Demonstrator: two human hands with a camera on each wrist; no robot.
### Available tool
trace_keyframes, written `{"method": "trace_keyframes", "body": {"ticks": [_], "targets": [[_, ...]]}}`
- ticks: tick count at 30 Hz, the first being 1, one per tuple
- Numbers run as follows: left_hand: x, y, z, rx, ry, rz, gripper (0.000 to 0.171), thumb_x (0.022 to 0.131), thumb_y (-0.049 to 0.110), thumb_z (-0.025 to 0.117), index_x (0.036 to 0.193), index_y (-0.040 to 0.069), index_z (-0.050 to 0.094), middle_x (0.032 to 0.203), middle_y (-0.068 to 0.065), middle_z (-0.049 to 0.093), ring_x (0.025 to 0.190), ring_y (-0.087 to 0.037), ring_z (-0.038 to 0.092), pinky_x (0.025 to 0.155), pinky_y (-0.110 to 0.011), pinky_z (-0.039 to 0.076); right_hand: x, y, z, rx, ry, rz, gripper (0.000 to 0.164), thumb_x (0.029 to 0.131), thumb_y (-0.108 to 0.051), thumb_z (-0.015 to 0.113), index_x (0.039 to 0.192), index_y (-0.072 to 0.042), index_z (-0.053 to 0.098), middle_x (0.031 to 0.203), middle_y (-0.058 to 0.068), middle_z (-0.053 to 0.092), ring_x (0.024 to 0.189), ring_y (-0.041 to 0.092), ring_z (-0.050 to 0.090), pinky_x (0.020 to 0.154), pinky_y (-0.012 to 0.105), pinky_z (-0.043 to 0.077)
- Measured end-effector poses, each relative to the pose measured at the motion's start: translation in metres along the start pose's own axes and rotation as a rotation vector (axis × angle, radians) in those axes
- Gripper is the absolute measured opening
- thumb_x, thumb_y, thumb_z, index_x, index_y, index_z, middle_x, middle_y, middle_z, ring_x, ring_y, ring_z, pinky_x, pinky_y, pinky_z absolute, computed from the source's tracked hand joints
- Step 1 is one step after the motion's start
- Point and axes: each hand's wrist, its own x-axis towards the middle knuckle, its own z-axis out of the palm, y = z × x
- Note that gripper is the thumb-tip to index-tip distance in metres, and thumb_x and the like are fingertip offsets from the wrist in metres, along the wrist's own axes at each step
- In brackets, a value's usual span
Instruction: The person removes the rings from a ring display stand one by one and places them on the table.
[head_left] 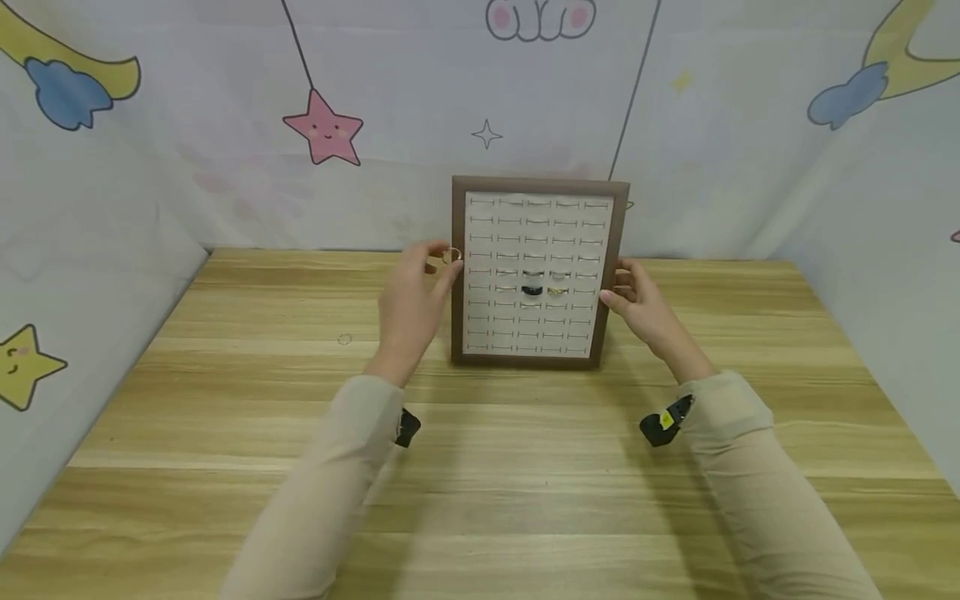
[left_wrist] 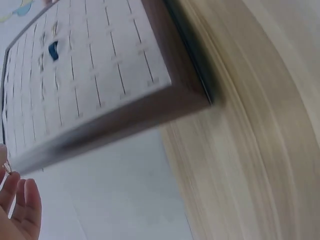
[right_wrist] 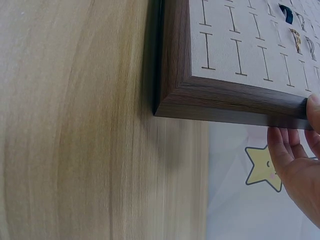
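A ring display board (head_left: pixel 458 325) with a brown wooden frame and rows of slots stands upright on the table. Several rings sit in its middle slots, among them a wide black ring (head_left: pixel 532 291) and a gold ring (head_left: pixel 557 291). Beside the frame's left edge, my left hand (head_left: pixel 408 304) pinches a thin ring (head_left: pixel 452 257) between thumb and fingers. On the other side my right hand (head_left: pixel 648 312) grips the right edge, thumb at the front and fingers behind, as the right wrist view shows. The left wrist view catches only part of my left hand (left_wrist: pixel 22 212).
Another thin ring (head_left: pixel 344 339) lies on the wooden table (head_left: pixel 225 400), left of the board. Behind the table hangs a pale backdrop (head_left: pixel 412 108) printed with stars and clouds. A black strap device (head_left: pixel 660 427) is on my right wrist.
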Motion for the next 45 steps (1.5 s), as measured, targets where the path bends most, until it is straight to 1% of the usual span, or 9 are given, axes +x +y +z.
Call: {"method": "trace_keyframes", "body": {"ticks": [3, 6, 8, 12, 21, 27, 34, 38, 45], "targets": [[0.003, -0.014, -0.012, -0.029, 0.064, -0.05, 0.039, 0.094, 0.032, 0.059, 0.127, 0.011, 0.055, 0.126, -0.006, 0.06, 0.107, -0.024, 0.059, 0.079, -0.04, 0.051, 0.0, 0.0, 0.0, 0.0, 0.001, 0.0, 0.061, 0.101, -0.009, 0.044, 0.15, 0.001, 0.009, 0.146, 0.031, 0.03, 0.138, 0.043, 0.032, 0.113, 0.055, 0.03], [0.003, -0.031, -0.023, -0.023, 0.113, -0.082, 0.04, 0.095, 0.031, 0.059, 0.129, 0.01, 0.055, 0.126, -0.007, 0.06, 0.106, -0.026, 0.059, 0.078, -0.042, 0.05, 0.0, 0.0, 0.0, -0.004, 0.003, 0.0, 0.061, 0.101, -0.009, 0.044, 0.15, 0.002, 0.01, 0.145, 0.031, 0.031, 0.138, 0.043, 0.032, 0.113, 0.055, 0.03], [0.003, -0.043, -0.029, -0.012, 0.124, -0.113, 0.041, 0.096, 0.029, 0.058, 0.132, 0.01, 0.054, 0.128, -0.008, 0.06, 0.107, -0.028, 0.058, 0.08, -0.043, 0.05, 0.0, -0.001, 0.0, -0.011, 0.004, 0.002, 0.061, 0.101, -0.009, 0.044, 0.15, 0.002, 0.01, 0.145, 0.031, 0.031, 0.138, 0.043, 0.032, 0.113, 0.055, 0.03], [0.001, -0.066, -0.04, 0.033, 0.113, -0.175, 0.041, 0.097, 0.027, 0.056, 0.134, 0.01, 0.054, 0.13, -0.01, 0.058, 0.109, -0.029, 0.056, 0.081, -0.046, 0.048, 0.0, -0.001, 0.0, -0.016, 0.007, 0.004, 0.06, 0.101, -0.008, 0.044, 0.15, 0.002, 0.01, 0.145, 0.032, 0.031, 0.137, 0.043, 0.033, 0.113, 0.055, 0.031], [-0.01, -0.109, -0.054, 0.121, 0.039, -0.302, 0.041, 0.096, 0.018, 0.053, 0.135, 0.007, 0.052, 0.133, -0.014, 0.054, 0.112, -0.032, 0.053, 0.082, -0.048, 0.047, 0.0, -0.001, 0.0, -0.003, 0.01, 0.006, 0.06, 0.101, -0.008, 0.043, 0.149, 0.003, 0.01, 0.144, 0.031, 0.031, 0.136, 0.043, 0.034, 0.113, 0.053, 0.031], [-0.016, -0.128, -0.057, 0.174, -0.042, -0.368, 0.042, 0.094, 0.016, 0.052, 0.133, 0.003, 0.053, 0.133, -0.021, 0.05, 0.116, -0.036, 0.05, 0.087, -0.05, 0.046, 0.0, -0.001, 0.001, 0.004, 0.006, 0.004, 0.06, 0.101, -0.008, 0.044, 0.15, 0.002, 0.01, 0.145, 0.031, 0.031, 0.137, 0.042, 0.033, 0.113, 0.054, 0.031], [-0.019, -0.137, -0.058, 0.21, -0.148, -0.402, 0.04, 0.093, 0.016, 0.052, 0.13, 0.0, 0.055, 0.132, -0.024, 0.051, 0.116, -0.039, 0.051, 0.086, -0.05, 0.047, 0.001, -0.001, 0.002, 0.006, 0.014, -0.007, 0.058, 0.101, -0.006, 0.043, 0.149, 0.003, 0.012, 0.143, 0.031, 0.033, 0.133, 0.041, 0.037, 0.111, 0.052, 0.033], [-0.02, -0.141, -0.058, 0.224, -0.216, -0.418, 0.039, 0.095, 0.017, 0.051, 0.129, -0.002, 0.054, 0.134, -0.025, 0.052, 0.12, -0.042, 0.05, 0.092, -0.053, 0.046, 0.001, 0.0, 0.002, 0.006, 0.018, -0.008, 0.058, 0.1, -0.006, 0.043, 0.148, 0.004, 0.013, 0.142, 0.032, 0.034, 0.133, 0.041, 0.037, 0.111, 0.052, 0.033], [-0.021, -0.146, -0.056, 0.236, -0.258, -0.435, 0.039, 0.096, 0.016, 0.049, 0.13, -0.002, 0.053, 0.132, -0.025, 0.054, 0.121, -0.04, 0.051, 0.098, -0.052, 0.044, 0.001, -0.001, 0.001, 0.011, 0.011, -0.006, 0.058, 0.101, -0.006, 0.043, 0.149, 0.003, 0.011, 0.143, 0.032, 0.032, 0.134, 0.042, 0.036, 0.112, 0.053, 0.032]]}}
